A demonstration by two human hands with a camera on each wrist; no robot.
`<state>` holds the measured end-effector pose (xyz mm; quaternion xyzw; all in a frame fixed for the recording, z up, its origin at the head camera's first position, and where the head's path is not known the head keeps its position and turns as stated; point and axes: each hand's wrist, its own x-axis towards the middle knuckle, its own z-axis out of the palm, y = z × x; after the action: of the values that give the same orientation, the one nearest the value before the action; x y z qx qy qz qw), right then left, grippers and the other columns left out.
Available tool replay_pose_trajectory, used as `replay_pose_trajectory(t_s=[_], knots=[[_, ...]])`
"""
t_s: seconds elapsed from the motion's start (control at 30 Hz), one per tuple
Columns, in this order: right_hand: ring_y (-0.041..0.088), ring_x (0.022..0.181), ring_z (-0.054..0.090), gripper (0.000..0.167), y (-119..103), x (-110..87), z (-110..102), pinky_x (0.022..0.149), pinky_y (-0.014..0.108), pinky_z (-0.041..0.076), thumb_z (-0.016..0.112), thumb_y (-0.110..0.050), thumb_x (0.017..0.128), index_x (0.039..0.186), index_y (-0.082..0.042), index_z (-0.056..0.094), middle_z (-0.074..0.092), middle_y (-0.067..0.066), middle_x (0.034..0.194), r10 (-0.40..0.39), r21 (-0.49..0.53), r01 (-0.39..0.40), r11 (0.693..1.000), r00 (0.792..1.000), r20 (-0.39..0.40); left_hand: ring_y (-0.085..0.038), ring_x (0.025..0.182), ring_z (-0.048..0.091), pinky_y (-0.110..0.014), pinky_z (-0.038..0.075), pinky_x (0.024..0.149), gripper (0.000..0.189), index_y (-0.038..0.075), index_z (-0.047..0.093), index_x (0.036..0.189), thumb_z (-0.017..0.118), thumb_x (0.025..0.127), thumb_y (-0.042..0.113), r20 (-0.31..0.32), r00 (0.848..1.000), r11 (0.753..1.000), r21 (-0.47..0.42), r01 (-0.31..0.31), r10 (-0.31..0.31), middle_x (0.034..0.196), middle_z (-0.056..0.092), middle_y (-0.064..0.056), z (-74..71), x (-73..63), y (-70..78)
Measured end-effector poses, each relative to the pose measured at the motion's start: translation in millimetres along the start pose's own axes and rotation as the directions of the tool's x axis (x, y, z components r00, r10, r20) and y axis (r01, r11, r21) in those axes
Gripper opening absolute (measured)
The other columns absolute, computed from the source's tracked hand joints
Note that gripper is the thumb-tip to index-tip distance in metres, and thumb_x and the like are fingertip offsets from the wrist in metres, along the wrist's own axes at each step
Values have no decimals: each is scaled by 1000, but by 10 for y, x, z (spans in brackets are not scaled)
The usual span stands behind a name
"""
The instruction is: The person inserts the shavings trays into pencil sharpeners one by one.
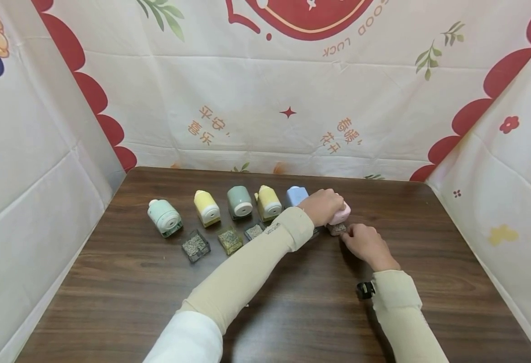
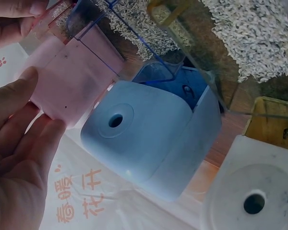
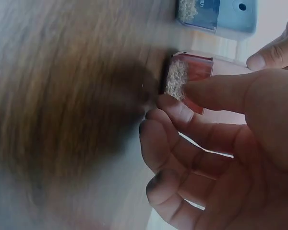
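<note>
My left hand point(image 1: 322, 206) grips the pink pencil sharpener point(image 2: 72, 76), thumb on one side and fingers on the other. The sharpener's clear reddish shavings drawer point(image 3: 197, 79), with pale shavings in it, is partly pulled out toward me. At that drawer's edge my right hand point(image 3: 206, 129) pinches with thumb and forefinger, the other fingers loosely curled. Just left of the pink one stands a blue pencil sharpener point(image 2: 149, 134), with its bluish drawer out in front of it; the left forearm partly hides this in the head view.
Further left stand a yellow sharpener point(image 1: 269, 202), a green one point(image 1: 240, 201), another yellow one point(image 1: 207, 207) and a mint one point(image 1: 164, 218). Before them lie shavings-filled drawers, among them a grey one point(image 1: 196, 246) and a yellowish one point(image 1: 230, 240). A printed cloth point(image 1: 265, 111) hangs behind the table point(image 1: 156, 302).
</note>
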<state>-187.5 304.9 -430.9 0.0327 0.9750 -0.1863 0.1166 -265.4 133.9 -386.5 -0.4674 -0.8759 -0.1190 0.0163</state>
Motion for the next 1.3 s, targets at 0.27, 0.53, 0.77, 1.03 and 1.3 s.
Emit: replay_pose_trajectory(t_s=[0.27,0.53,0.77,1.03,1.3], knots=[[25,70,53,34,-19,30,50,61,37,41,54,-25,108,78,-12,56,52,7,73,4,33,-3,999,999,-37,-11,76,40,-19,41,72,41,19,46,70,53,105,-1,-12,1000,1000,-27,-6,6,82,57,3,11,-4,-7],[26,70,54,35,-52,48,81,61,38,42,54,-27,110,78,-12,57,55,7,74,-5,40,8,999,997,-75,-11,74,36,-18,36,69,44,19,41,67,53,106,1,-14,1000,998,-63,-21,20,74,47,3,-2,-2,6],[25,68,53,35,-49,71,107,59,37,41,55,-25,109,77,-11,57,53,6,72,-4,49,9,999,994,-108,-10,71,38,-17,38,69,43,18,46,67,53,105,0,-21,999,997,-71,-36,34,72,46,4,-10,15,7],[26,66,52,34,-39,117,113,59,37,40,54,-24,107,75,-11,53,51,7,71,-26,73,36,997,991,-134,-9,73,47,-19,45,73,33,8,74,81,54,107,4,-15,999,998,-49,-34,34,78,60,2,-9,10,8],[25,68,51,33,-52,133,129,59,37,40,55,-26,105,75,-12,52,50,6,71,-17,82,28,996,992,-126,-10,72,44,-19,41,70,39,14,54,71,51,109,6,-33,999,998,-59,-33,31,73,49,4,-1,-10,0]])
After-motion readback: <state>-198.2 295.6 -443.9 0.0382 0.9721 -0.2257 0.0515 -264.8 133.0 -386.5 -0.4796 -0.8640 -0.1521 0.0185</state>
